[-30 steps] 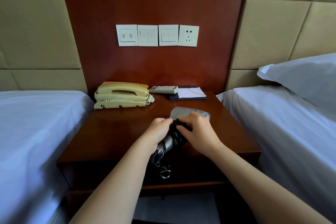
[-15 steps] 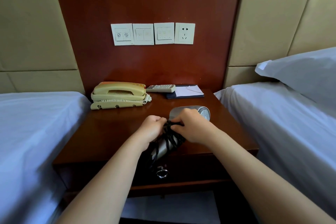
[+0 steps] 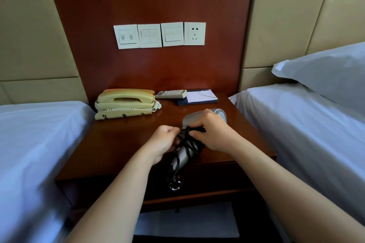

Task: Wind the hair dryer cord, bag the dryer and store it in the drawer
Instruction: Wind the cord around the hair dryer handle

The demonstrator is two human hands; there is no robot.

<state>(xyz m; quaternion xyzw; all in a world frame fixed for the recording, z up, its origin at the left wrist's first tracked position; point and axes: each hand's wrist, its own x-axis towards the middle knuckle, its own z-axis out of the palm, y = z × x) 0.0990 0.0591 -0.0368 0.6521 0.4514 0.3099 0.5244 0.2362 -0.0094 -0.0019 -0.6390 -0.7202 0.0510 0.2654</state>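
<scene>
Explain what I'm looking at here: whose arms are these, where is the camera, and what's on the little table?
There is no machine. The single picture comes from a camera worn on a person's head, looking forward and down, so the two bare arms are their own. They stand at a wooden nightstand between two beds. The left hand and right hand both grip a silver hair dryer, with its black cord wound around the handle. At the back lie a cream telephone, a remote control and a notepad. The drawer below looks closed.
</scene>
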